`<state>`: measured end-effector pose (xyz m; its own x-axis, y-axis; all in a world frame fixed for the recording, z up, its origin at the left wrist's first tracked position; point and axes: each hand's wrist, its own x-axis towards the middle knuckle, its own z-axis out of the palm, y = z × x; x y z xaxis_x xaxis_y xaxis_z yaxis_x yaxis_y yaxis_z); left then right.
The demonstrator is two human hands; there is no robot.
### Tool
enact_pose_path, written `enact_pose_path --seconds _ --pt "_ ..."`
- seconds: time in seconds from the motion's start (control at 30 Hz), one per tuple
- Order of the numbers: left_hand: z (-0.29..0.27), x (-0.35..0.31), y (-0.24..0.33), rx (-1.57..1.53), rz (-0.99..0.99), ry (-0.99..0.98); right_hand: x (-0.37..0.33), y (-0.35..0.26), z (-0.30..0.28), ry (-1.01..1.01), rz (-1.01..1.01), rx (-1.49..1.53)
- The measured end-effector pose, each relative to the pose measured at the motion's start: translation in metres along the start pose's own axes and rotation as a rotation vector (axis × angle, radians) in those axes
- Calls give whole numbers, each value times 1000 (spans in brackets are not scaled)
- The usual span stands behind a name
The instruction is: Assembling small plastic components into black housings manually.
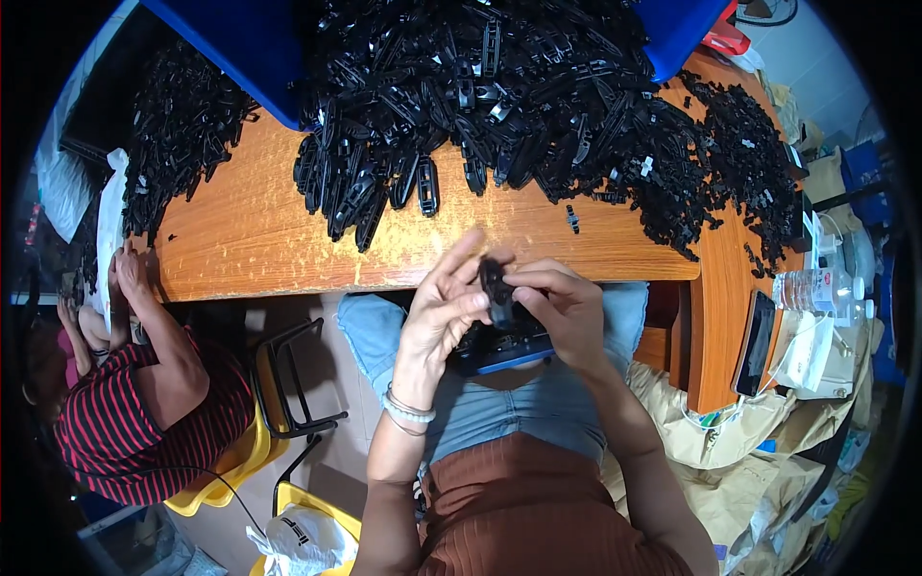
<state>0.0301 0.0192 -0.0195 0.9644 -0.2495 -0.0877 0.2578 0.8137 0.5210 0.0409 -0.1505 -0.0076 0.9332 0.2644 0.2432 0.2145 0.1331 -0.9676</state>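
Observation:
Above my lap, just off the table's near edge, both hands meet at one small black plastic part (497, 293). My left hand (437, 312) pinches it between thumb and fingers, with some fingers raised and slightly blurred. From the other side, the thumb and forefinger of my right hand (562, 309) grip the same part. Its exact shape is too blurred and covered to make out. Below the hands, a blue-rimmed container (504, 363) rests on my lap with black parts in it, partly hidden by my wrists.
A large heap of long black plastic parts (413, 106) spills from a blue bin (230, 48) onto the wooden table (230, 230). Smaller black pieces (749, 163) lie at the right, near a phone (756, 341) and plastic bottles (821, 288). A person in stripes (158, 413) works at left.

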Motion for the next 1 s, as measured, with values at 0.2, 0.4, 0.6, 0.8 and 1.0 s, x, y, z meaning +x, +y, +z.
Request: enact_pose_path --seconds 0.2,0.4,0.6,0.8,1.0 --pt "5 -12 7 438 -11 68 10 -17 -14 -14 -85 -227" --pt "24 -19 11 685 71 134 18 -29 -19 -28 -262 -452" --pt "34 -22 6 642 96 160 5 -31 -9 -103 -431 -664" --pt "30 -23 -2 700 127 209 3 -28 -8 -78 -432 -704" --pt "29 -26 -2 847 129 118 -13 -20 -17 -140 214 -258"
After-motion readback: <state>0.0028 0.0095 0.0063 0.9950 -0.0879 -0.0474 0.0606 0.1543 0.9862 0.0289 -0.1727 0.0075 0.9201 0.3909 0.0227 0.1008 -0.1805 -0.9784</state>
